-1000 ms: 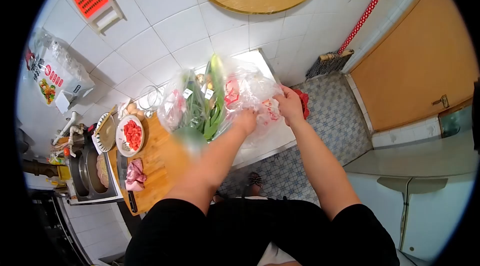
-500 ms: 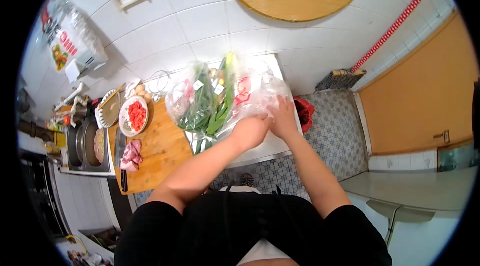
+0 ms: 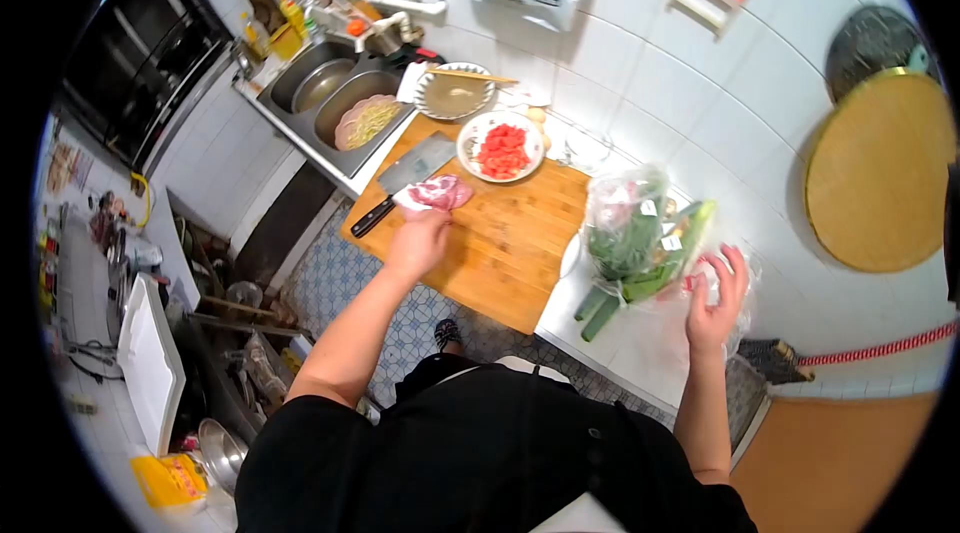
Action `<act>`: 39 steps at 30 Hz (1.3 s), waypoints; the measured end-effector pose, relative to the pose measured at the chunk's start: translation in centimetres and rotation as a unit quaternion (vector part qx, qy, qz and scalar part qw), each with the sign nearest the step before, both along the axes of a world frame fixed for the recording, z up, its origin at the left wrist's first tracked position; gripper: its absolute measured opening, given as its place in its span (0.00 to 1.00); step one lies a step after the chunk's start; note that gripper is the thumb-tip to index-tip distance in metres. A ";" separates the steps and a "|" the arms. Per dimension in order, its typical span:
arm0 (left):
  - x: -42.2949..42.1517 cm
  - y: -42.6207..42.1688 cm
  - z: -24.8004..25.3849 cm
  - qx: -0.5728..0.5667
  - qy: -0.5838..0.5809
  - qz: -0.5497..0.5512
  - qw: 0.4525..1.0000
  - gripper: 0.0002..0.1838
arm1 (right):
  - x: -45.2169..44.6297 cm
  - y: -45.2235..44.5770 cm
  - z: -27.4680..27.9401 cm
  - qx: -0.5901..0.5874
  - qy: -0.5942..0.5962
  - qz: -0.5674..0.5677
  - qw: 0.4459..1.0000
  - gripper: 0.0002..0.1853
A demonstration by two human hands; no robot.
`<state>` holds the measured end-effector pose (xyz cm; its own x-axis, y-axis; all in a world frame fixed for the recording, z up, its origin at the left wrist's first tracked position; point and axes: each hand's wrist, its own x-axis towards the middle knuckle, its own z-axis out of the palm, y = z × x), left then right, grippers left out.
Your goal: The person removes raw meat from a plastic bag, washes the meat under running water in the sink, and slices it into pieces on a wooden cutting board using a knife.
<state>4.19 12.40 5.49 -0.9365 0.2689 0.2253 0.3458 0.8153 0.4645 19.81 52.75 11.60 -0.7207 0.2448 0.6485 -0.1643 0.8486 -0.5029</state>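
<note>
My left hand (image 3: 418, 242) is at the near edge of a piece of raw meat (image 3: 440, 194), fingers pressed together on it. The meat lies on the wooden cutting board (image 3: 510, 243), beside a cleaver (image 3: 418, 161) with a black handle. My right hand (image 3: 717, 301) is raised over the clear plastic bags (image 3: 738, 318) at the right, its fingers apart and nothing held. Bagged green vegetables (image 3: 628, 245) lie between the board and my right hand. Behind the meat stands a bowl of chopped red pieces (image 3: 501, 149).
A patterned bowl (image 3: 453, 93) with chopsticks across it stands behind the board, with eggs (image 3: 538, 118) nearby. To the left is a double sink (image 3: 330, 98) holding a pink basket (image 3: 368, 122). A broom (image 3: 780, 361) is at the right.
The view has swung left, toward the sink. My left hand has moved from the plastic bags to the meat. My right hand has let go of the bag and lifted off it.
</note>
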 end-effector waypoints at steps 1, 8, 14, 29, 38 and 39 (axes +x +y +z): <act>-0.8 -3.0 -1.5 0.007 0.022 0.026 0.999 0.08 | -2.2 -2.6 1.3 -0.016 0.004 0.056 0.998 0.14; -5.8 -13.4 -7.9 -0.067 -0.062 0.143 0.986 0.14 | -17.1 -22.8 -1.0 0.070 -0.264 0.358 0.893 0.23; -10.5 -14.5 -10.2 -0.094 -0.098 0.054 0.989 0.21 | -28.1 -31.9 -10.6 0.291 -0.259 0.409 0.825 0.34; -6.4 -21.6 -3.3 0.207 -0.236 0.122 0.942 0.25 | -27.6 -34.6 -13.3 0.348 -0.170 0.353 0.852 0.35; -0.4 -20.3 -3.6 0.389 -0.215 0.208 0.871 0.24 | -29.3 -35.5 -11.5 0.151 -0.475 0.336 0.799 0.41; 0.1 -20.2 -3.5 0.418 -0.224 0.207 0.856 0.23 | -28.4 -35.4 -11.7 0.090 -0.452 0.313 0.831 0.41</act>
<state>4.29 -7.77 2.02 -0.9553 -0.1872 -0.2290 -0.2573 0.1440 0.9555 -8.64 17.31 -0.10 -0.8830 -0.4031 -0.2404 -0.2260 0.8141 -0.5349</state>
